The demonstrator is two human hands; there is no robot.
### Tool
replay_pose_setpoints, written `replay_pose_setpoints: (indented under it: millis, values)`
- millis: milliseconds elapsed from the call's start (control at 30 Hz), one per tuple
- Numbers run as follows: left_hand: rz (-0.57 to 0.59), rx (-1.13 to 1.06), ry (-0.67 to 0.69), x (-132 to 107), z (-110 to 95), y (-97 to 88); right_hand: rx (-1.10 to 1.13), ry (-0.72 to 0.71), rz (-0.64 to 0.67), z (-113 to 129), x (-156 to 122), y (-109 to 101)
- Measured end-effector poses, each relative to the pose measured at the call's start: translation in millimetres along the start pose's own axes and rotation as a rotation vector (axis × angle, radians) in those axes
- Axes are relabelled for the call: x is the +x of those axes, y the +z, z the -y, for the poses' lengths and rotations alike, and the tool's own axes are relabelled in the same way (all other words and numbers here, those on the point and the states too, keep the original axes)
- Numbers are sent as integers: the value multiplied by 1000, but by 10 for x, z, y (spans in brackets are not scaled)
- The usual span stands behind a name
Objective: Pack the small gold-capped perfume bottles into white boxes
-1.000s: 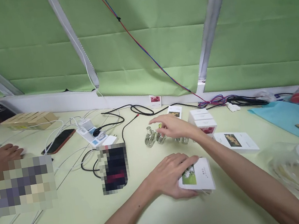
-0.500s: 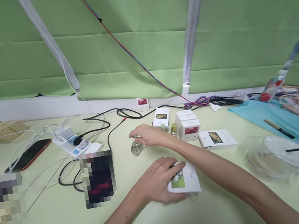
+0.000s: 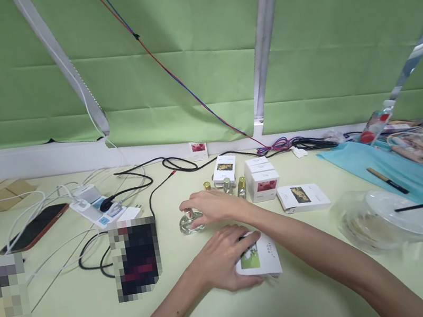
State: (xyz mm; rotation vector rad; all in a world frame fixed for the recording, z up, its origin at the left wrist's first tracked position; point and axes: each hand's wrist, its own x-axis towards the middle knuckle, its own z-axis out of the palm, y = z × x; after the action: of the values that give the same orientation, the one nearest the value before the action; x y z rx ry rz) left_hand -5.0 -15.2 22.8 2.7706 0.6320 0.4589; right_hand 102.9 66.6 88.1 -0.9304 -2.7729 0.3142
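My right hand (image 3: 213, 206) reaches across to the left, its fingers closed on the upper part of a clear glass bottle (image 3: 190, 225) with a rounded body, low over the table. Below that forearm, my left hand (image 3: 227, 260) is wrapped round the left side of a white box (image 3: 269, 256) printed with a green and white flower picture. Behind my right hand stand small vials with gold or silver caps, among them a gold-capped vial (image 3: 242, 188) and a silver-capped vial (image 3: 227, 185).
White boxes with red pictures (image 3: 264, 185) stand beside a flat white box (image 3: 304, 197). Left are a power strip (image 3: 97, 209), cables and a phone (image 3: 37, 226). On the right lie a bagged lidded container (image 3: 387, 227), a knife (image 3: 387, 181) and blue cloth (image 3: 348, 158).
My right hand has moved slightly down and left with the glass bottle, uncovering more of the capped vials. My left hand stays on the white box. The view has shifted slightly.
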Motion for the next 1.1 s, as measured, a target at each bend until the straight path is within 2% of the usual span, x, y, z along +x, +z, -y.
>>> replay_pose_setpoints:
  millis: [267, 400, 600, 733, 833, 967, 1100]
  values:
    - [9, 6, 5, 2, -27, -26, -43, 72, 72, -2, -171, -6]
    - [2, -2, 28, 10, -51, -49, -11, 116, 47, -88, -422, -25]
    - [-3, -48, 77, 20, -79, -70, 80, 245, -61, -282, -910, -20]
    - [-115, -198, 105, 20, -80, -144, 88, 347, -73, -321, -1192, -46]
    - [-274, -297, 124, 10, -5, -192, 70, 438, -79, -287, -1324, -43]
    - [-508, -328, -6, -19, 160, -185, 6, 504, -112, -216, -1384, 38]
    - [-578, -357, -121, -23, 242, -161, -27, 522, -169, -207, -1393, 189]
